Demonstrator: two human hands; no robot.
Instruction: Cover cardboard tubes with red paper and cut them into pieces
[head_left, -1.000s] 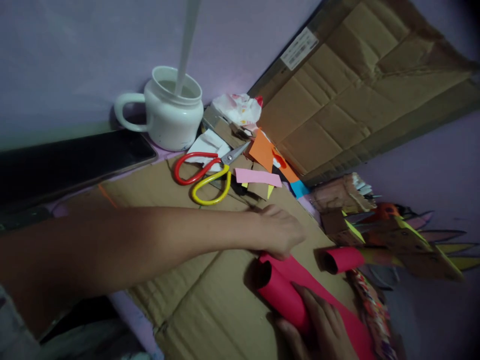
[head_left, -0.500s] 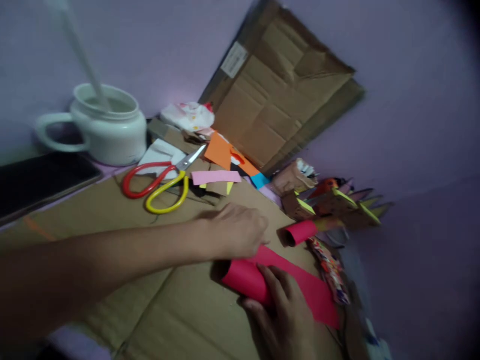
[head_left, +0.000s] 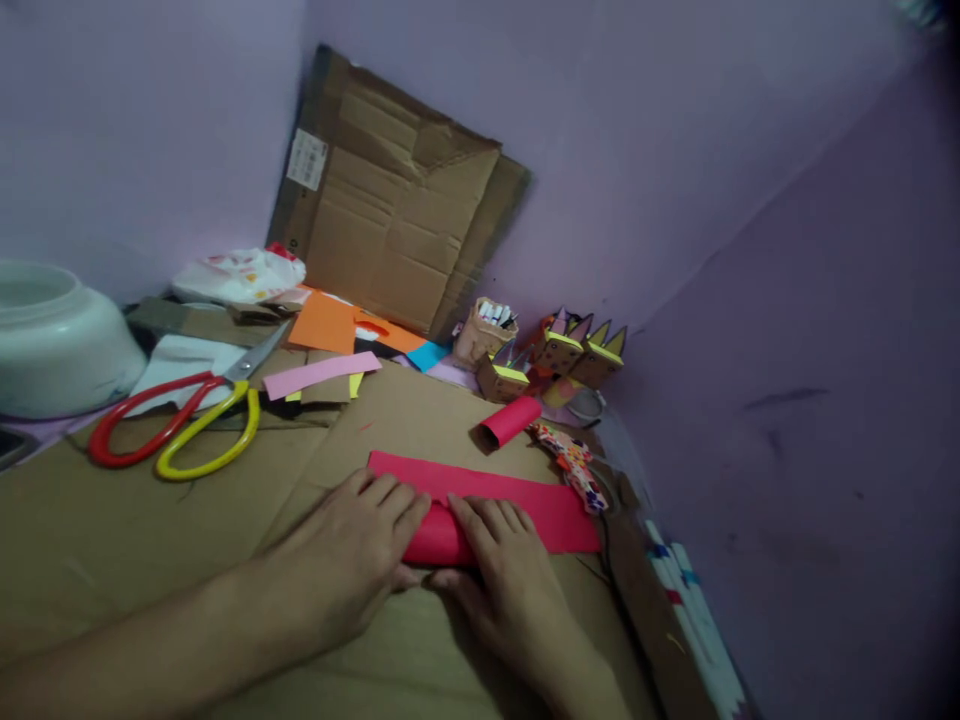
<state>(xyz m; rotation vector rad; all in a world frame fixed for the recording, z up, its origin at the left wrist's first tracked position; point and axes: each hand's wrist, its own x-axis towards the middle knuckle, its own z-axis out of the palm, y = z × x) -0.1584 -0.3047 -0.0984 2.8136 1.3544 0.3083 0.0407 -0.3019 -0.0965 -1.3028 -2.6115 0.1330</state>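
Note:
A strip of red paper (head_left: 517, 492) lies on the cardboard sheet (head_left: 247, 560), its near edge curled into a tube. My left hand (head_left: 367, 535) grips the left end of that tube, fingers on top and thumb toward the front. On the tube's right part, my right hand (head_left: 499, 560) is wrapped round it in the same way. What lies inside the roll is hidden. Beyond the hands rests a finished-looking small red tube (head_left: 511, 422). To the left lie scissors (head_left: 214, 395) with one red and one yellow handle.
A white pot (head_left: 64, 350) stands at the left. Pink (head_left: 322, 373) and orange paper (head_left: 322, 322) lie near leaning cardboard (head_left: 397, 200). Small cardboard crafts (head_left: 504, 378) and a patterned strip (head_left: 571, 465) sit right of centre. White markers (head_left: 694, 600) line the right edge.
My left hand has come down from the paper's far side onto the tube, beside my right hand. The camera view has swung to the right.

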